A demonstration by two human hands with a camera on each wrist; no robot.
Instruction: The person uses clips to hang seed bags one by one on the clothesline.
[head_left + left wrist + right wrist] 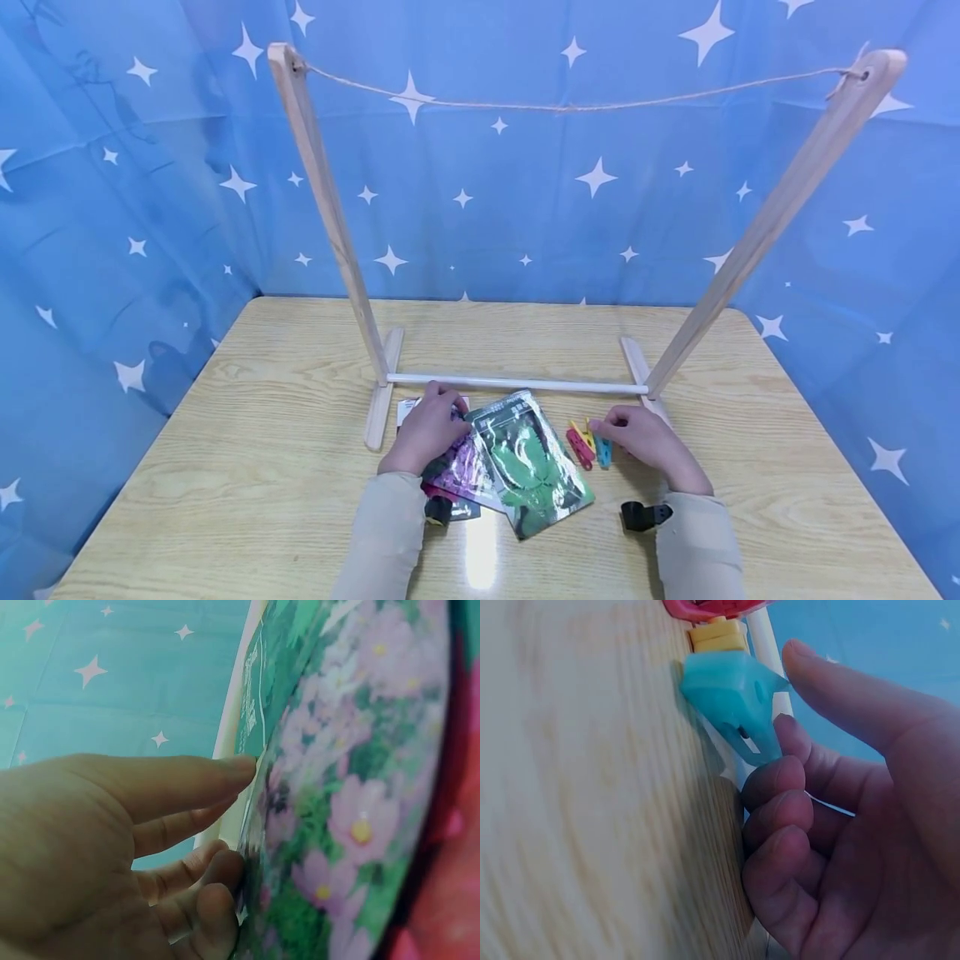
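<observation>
My left hand (433,429) is at the upper left corner of a shiny green leaf-picture packet (528,467); its thumb and forefinger pinch the edge there. Under that packet lies a packet with pink cosmos flowers (352,817), seen close in the left wrist view. My right hand (645,437) reaches over the small clothespins, its fingers bent. Against its thumb and forefinger sits a blue clothespin (731,694); whether they grip it is unclear. Beside that are a yellow clothespin (718,634) and a red clothespin (580,448).
Behind the packets stands a wooden frame with a left post (330,208), a right post (772,225) and a white crossbar (517,384). A thin string (562,107) sags between the post tops. Another packet with a red lower part (465,508) lies lowest in the pile.
</observation>
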